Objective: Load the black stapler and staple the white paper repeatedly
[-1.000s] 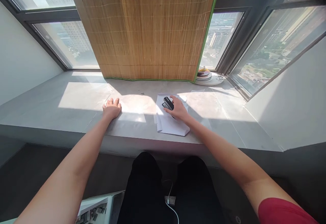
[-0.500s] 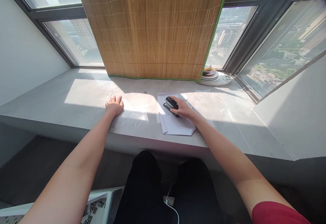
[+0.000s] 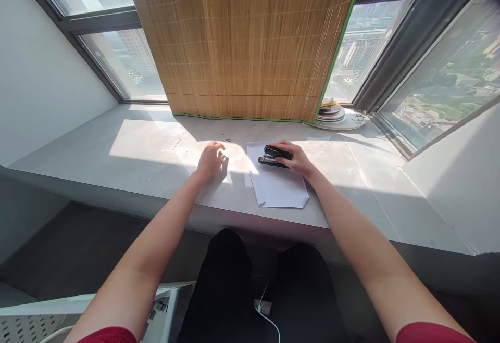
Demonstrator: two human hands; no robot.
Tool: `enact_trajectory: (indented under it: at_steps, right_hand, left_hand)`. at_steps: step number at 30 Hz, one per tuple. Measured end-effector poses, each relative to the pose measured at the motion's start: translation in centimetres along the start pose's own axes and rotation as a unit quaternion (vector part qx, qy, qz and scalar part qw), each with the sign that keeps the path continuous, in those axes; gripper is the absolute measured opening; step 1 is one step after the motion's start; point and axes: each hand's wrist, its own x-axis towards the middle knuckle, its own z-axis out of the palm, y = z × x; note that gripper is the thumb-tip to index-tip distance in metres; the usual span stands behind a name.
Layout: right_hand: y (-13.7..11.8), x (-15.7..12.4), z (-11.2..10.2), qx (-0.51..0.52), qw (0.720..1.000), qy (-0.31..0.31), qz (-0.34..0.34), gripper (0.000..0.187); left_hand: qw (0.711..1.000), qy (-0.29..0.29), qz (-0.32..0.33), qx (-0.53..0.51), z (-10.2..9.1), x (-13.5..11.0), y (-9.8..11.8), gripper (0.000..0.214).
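My right hand (image 3: 297, 159) is closed on a black stapler (image 3: 275, 156) that lies sideways on the upper part of a white sheet of paper (image 3: 278, 186). The paper rests on the grey window ledge (image 3: 117, 150), near its front edge. My left hand (image 3: 211, 160) hovers just left of the paper with its fingers loosely curled and apart, holding nothing. A few tiny dark specks (image 3: 227, 139), perhaps staples, lie on the ledge behind it.
A bamboo blind (image 3: 242, 41) hangs down to the ledge at the back. A stack of plates (image 3: 336, 115) sits in the back right corner by the window. Below the ledge are my black-trousered legs (image 3: 258, 291), a white cable (image 3: 265, 318) and a white box (image 3: 164, 306).
My left hand lifted off the ledge and moved right toward the paper. My right hand turned the stapler sideways and drew it toward the paper's upper edge. The view shifted right.
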Motion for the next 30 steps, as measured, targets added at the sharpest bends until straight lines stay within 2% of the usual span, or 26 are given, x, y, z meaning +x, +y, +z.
enact_trajectory:
  at_steps: [2,3,5,6,9,14,18,23,26,30]
  right_hand:
    - [0.2,0.0,-0.2,-0.004,1.000,0.030,0.001,0.049]
    - [0.3,-0.1,-0.3,-0.007,0.999,0.034,-0.001,0.048]
    - [0.3,-0.1,-0.4,-0.011,1.000,0.025,-0.006,0.047]
    - [0.3,-0.1,-0.4,-0.012,1.000,0.017,-0.008,0.045]
    - [0.1,0.0,-0.1,-0.008,1.000,0.000,-0.004,0.042]
    - [-0.4,0.2,0.1,-0.005,0.999,-0.020,0.024,0.045]
    - [-0.1,0.1,-1.4,0.013,0.997,-0.024,0.069,0.049]
    - [1.4,-0.5,-3.5,0.092,0.982,-0.041,0.159,0.055]
    - [1.9,-0.6,-3.6,0.132,0.972,-0.052,0.186,0.064]
    - [2.1,-0.5,-3.3,0.165,0.966,-0.051,0.191,0.065]
  left_hand:
    - [0.991,-0.058,0.116,-0.031,2.3,2.0,3.8,0.038]
    - [0.984,-0.086,0.152,-0.026,3.4,3.0,5.3,0.040]
    - [0.978,-0.134,0.160,-0.008,5.2,4.8,7.4,0.043]
    - [0.979,-0.132,0.157,-0.004,5.9,5.4,7.9,0.043]
    - [0.982,-0.110,0.150,-0.019,6.9,6.5,7.9,0.042]
    - [0.979,-0.116,0.144,-0.085,6.7,6.9,6.7,0.041]
    - [0.971,-0.124,0.141,-0.145,6.8,7.3,6.6,0.039]
    - [0.963,-0.110,0.133,-0.206,7.4,7.8,6.3,0.037]
    - [0.963,-0.107,0.137,-0.206,7.7,7.9,6.2,0.036]
    - [0.965,-0.106,0.132,-0.200,7.9,8.0,6.2,0.036]
